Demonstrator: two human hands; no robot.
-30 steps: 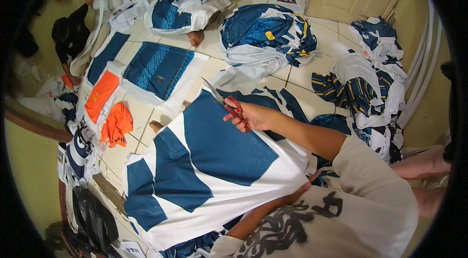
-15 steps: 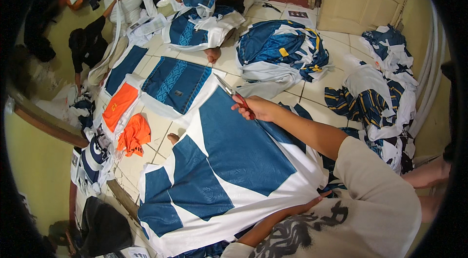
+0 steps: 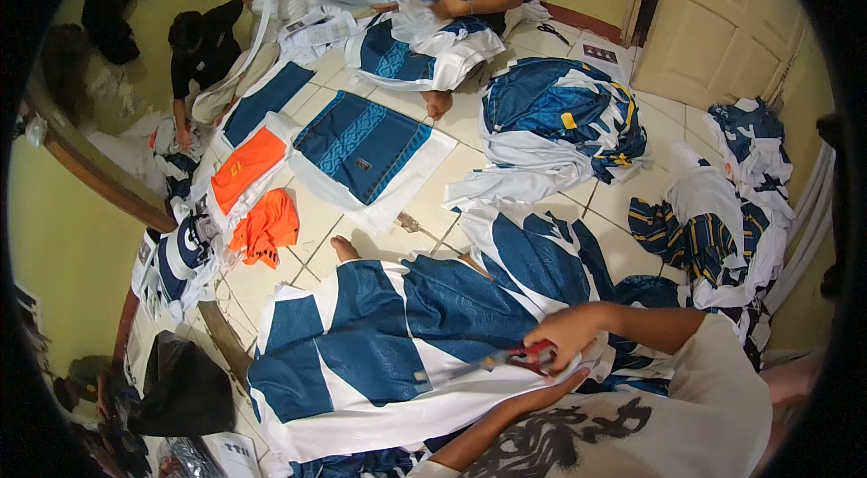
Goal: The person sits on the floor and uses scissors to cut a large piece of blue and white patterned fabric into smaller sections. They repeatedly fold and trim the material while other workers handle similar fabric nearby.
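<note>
My right hand (image 3: 571, 335) is closed round the red handles of a pair of scissors (image 3: 531, 355). Their blades, smeared by motion, point left over a wide white fabric sheet printed with dark blue panels (image 3: 370, 374). This sheet spreads in folds before me, its far right part bunched up. Close below the scissors, my left hand (image 3: 564, 388) grips the sheet's near right edge, its fingers partly hidden in the cloth.
Beyond the sheet lies a blue patterned panel (image 3: 361, 145) on tiles. Orange pieces (image 3: 265, 227) are at left, a blue-yellow fabric heap (image 3: 560, 121) farther back, striped cloth (image 3: 695, 229) at right. Two people sit at the back; one handles fabric (image 3: 397, 53). A black bag (image 3: 185, 383) stands lower left.
My right hand has swung the scissors back toward me, from the sheet's far edge to its near right part. The raised far corner has dropped into folds. The person at the back lifts a pale piece.
</note>
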